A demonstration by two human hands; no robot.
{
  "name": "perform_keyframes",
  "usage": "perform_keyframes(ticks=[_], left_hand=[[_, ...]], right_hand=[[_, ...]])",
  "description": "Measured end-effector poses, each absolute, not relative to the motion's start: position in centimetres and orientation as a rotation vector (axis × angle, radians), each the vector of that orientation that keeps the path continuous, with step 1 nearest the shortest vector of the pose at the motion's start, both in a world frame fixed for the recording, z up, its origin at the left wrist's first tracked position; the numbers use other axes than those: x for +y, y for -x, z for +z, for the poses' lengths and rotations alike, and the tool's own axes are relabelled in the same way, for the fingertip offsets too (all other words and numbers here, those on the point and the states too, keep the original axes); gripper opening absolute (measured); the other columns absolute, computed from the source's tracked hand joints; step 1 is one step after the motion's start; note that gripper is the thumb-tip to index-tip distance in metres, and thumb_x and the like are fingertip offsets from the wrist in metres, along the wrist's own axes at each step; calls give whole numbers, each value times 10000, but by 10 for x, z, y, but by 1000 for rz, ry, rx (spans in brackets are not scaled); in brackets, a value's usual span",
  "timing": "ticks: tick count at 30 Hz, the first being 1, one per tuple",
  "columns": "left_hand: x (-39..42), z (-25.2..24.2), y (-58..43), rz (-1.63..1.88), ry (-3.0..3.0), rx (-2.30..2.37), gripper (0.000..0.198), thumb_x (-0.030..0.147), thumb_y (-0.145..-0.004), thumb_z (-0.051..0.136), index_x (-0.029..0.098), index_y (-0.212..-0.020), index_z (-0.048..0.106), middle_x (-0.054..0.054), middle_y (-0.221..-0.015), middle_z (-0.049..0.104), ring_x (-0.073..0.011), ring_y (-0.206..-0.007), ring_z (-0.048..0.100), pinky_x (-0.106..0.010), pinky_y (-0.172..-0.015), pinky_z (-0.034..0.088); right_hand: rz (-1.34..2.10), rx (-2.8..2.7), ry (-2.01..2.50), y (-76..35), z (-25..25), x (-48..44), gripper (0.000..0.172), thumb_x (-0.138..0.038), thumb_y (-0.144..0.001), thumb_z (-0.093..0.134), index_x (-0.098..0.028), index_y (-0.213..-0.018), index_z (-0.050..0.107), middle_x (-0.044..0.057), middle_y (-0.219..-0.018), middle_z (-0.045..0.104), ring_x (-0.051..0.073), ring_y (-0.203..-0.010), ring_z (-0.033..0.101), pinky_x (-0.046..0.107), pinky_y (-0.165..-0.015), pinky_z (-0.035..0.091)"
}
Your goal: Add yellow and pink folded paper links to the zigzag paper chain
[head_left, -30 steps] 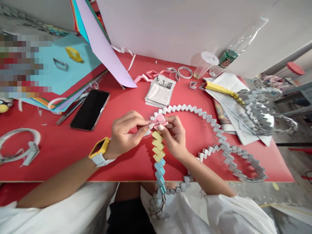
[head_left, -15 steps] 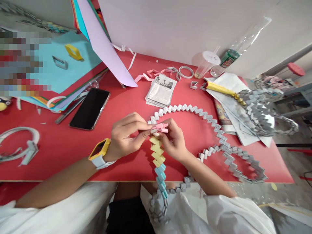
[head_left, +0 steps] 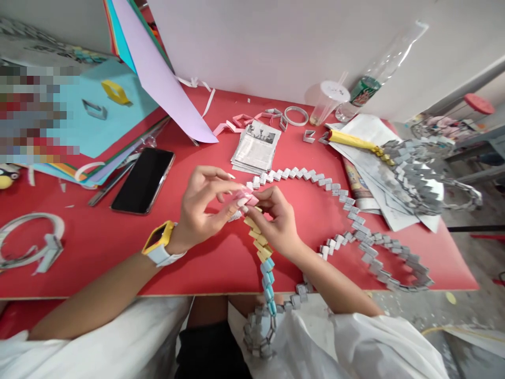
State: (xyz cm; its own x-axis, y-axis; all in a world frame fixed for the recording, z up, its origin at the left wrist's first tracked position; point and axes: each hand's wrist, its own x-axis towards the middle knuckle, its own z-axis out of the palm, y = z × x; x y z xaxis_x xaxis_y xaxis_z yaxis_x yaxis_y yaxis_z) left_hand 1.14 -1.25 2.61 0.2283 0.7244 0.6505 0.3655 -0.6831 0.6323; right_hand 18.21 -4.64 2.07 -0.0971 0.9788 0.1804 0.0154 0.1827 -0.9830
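Observation:
A long zigzag paper chain (head_left: 347, 205) of folded grey links loops across the red table (head_left: 98, 247) and hangs over its front edge. Near my hands it has yellow links (head_left: 258, 239), then blue links (head_left: 269, 287). My left hand (head_left: 205, 205), with a yellow watch on the wrist, and my right hand (head_left: 276, 218) meet at the chain's end. Both pinch a small pink folded link (head_left: 245, 197) there. Some fingers of the left hand are lifted.
A black phone (head_left: 142, 180) lies left of my hands. Coloured paper sheets (head_left: 102, 116) are stacked at the back left. A pile of newspaper strips (head_left: 256, 147), pink folded pieces (head_left: 232, 123), a plastic cup (head_left: 325, 102), a bottle (head_left: 374, 79) and a second grey chain (head_left: 418, 173) lie behind and right.
Both hands turned the pink link and drew it slightly left; the left fingers have spread. The coloured part of the chain swung a little to the right.

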Motion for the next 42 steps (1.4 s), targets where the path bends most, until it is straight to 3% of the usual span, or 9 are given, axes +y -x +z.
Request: perform_keyframes(ticks=[4, 9, 14, 23, 31, 36, 42], left_hand=[[0, 32, 0, 1296, -2449, 774, 311, 218, -834, 696, 313, -1130, 683, -63, -1025, 635, -176, -908, 642, -295, -731, 562], [13, 41, 11, 1060, -2419, 694, 232, 293, -831, 714, 303, -1063, 713, -37, -930, 700, -172, -846, 658, -317, -782, 554], [12, 41, 10, 1082, -2357, 711, 288, 370, -764, 776, 280, -1031, 718, -47, -982, 707, -187, -884, 667, -330, -817, 557], [9, 34, 6, 1232, -2394, 684, 315, 342, -773, 772, 247, -1065, 701, -61, -951, 718, -187, -858, 651, -314, -738, 559], [6, 34, 3, 1252, -2369, 639, 314, 274, -791, 758, 250, -1096, 688, -49, -928, 699, -168, -830, 637, -283, -690, 561], [0, 25, -3, 1325, -2090, 751, 375, 262, -772, 773, 226, -1114, 625, -72, -1028, 613, -167, -883, 630, -251, -621, 573], [-14, 19, -14, 1304, -1877, 935, 175, 263, -828, 717, 198, -964, 628, -34, -943, 619, -122, -826, 652, -197, -634, 585]], right_hand=[[1189, -1386, 1035, -186, 22, -44, 222, -342, -849, 674, -217, -894, 496, -4, -774, 666, 112, -653, 622, 235, -554, 437], [1542, -1275, 991, -197, 30, -34, 307, -444, -807, 720, -203, -824, 530, -34, -685, 590, 70, -528, 475, 213, -476, 342], [1608, -1260, 993, -201, 30, -30, 324, -464, -795, 729, -204, -810, 536, -74, -572, 482, 59, -465, 350, 205, -437, 251], [1669, -1212, 958, -201, 28, -30, 319, -446, -791, 740, -201, -838, 539, -53, -609, 561, 73, -490, 444, 207, -472, 304], [1627, -1223, 958, -200, 28, -31, 323, -433, -790, 748, -193, -819, 535, -44, -611, 579, 61, -483, 428, 200, -451, 272], [1414, -1177, 929, -195, 31, -36, 293, -402, -820, 720, -195, -826, 513, -22, -698, 623, 59, -525, 481, 198, -475, 340], [1188, -1295, 907, -193, 24, -40, 201, -347, -886, 651, -223, -958, 510, -25, -722, 616, 99, -629, 578, 240, -588, 458]])
